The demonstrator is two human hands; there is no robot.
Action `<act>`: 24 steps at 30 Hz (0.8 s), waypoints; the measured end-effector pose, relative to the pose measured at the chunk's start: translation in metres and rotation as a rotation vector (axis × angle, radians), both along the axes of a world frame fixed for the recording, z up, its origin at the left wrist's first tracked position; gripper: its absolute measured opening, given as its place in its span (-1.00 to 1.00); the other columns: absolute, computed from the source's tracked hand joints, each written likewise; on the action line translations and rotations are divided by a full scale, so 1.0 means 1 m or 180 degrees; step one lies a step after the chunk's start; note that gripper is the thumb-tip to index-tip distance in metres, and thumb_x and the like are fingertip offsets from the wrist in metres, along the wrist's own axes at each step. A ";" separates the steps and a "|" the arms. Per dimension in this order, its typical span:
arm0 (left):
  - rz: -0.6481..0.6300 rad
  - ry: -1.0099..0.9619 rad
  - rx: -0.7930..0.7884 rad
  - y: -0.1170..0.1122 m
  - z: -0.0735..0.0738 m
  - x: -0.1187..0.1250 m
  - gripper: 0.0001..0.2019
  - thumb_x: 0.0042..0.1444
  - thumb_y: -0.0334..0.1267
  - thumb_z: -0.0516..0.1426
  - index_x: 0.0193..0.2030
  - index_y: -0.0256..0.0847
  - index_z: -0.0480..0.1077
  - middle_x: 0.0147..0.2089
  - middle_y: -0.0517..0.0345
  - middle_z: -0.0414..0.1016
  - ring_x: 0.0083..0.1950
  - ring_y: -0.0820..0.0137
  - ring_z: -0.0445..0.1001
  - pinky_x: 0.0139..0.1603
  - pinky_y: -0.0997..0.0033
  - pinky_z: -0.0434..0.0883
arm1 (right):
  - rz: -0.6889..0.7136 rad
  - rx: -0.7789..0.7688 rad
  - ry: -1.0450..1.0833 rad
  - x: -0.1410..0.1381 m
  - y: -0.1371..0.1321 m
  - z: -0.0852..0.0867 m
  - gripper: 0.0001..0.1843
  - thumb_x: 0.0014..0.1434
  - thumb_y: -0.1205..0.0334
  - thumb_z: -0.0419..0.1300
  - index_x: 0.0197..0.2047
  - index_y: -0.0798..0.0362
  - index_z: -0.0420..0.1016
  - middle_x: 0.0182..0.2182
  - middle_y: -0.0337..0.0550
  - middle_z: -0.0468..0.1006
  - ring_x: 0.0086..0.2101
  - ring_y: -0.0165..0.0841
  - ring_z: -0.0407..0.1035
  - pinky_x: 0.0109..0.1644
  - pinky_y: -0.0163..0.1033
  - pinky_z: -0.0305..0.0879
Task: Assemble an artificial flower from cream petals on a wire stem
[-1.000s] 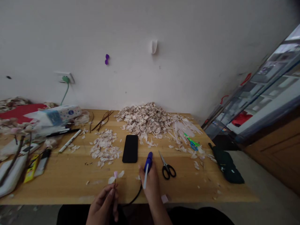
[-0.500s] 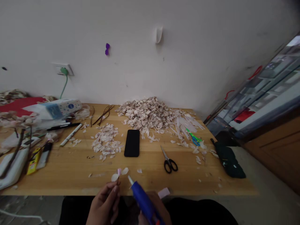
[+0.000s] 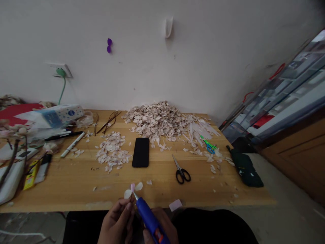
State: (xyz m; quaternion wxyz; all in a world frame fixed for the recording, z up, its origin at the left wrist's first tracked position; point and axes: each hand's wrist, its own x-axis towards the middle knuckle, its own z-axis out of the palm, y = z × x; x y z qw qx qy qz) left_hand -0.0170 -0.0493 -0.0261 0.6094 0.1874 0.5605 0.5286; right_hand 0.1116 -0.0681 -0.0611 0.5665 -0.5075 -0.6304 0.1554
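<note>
Between the thumb and fingers of my left hand [image 3: 118,220] is a thin brown twig [image 3: 131,197]. A small pink paper piece [image 3: 132,187] tops it, with a pale petal [image 3: 127,194] on its left. Another whitish petal [image 3: 138,186] shows just to the right; I cannot tell whether it is attached or lies on the table. My right hand [image 3: 164,222] is wrapped round a blue glue gun [image 3: 149,217]. The gun's nozzle is at the twig's top, by the base of the pink piece. Its grip is partly hidden by my fingers and the frame's edge.
Beyond my hands lie a black phone [image 3: 140,152], black-handled scissors [image 3: 181,171] and a petal heap [image 3: 162,120]. A smaller petal pile [image 3: 111,150] is to the left. Blue-green scissors [image 3: 208,145] and a dark pouch [image 3: 246,169] are at right. A pink card [image 3: 175,205] lies at the front edge.
The glue gun's nozzle has moved left, closing the gap to the twig. My left hand with the twig has shifted slightly right. The whole view has tilted a little.
</note>
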 end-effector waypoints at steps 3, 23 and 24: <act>-0.0011 0.0008 0.0014 -0.001 -0.001 -0.001 -0.50 -0.27 0.14 0.53 -0.35 -0.22 0.60 -0.70 0.39 0.33 -0.75 0.66 0.09 -0.79 0.71 0.10 | 0.0248 -0.0349 0.0418 0.002 -0.002 -0.007 -0.70 0.38 -0.08 0.08 -0.21 -0.09 0.48 -0.48 -0.25 0.52 -0.52 -0.34 0.47 -0.44 -0.32 0.44; -0.0013 -0.0137 0.0071 0.001 -0.001 0.000 -0.52 -0.25 0.11 0.53 -0.41 -0.24 0.57 -0.71 0.41 0.30 -0.75 0.69 0.06 -0.79 0.73 0.09 | 0.0370 -0.0800 0.0715 -0.002 -0.009 -0.033 -0.84 0.22 -0.04 0.18 -0.27 -0.17 0.46 -0.45 -0.24 0.56 -0.49 -0.23 0.50 -0.43 -0.21 0.42; -0.0019 -0.0152 0.0067 0.001 -0.001 0.000 -0.52 -0.25 0.11 0.53 -0.41 -0.24 0.57 -0.71 0.41 0.30 -0.75 0.69 0.06 -0.79 0.73 0.09 | 0.0369 -0.0803 0.0703 -0.002 -0.009 -0.033 -0.84 0.22 -0.03 0.18 -0.26 -0.17 0.47 -0.44 -0.24 0.56 -0.48 -0.22 0.50 -0.43 -0.20 0.41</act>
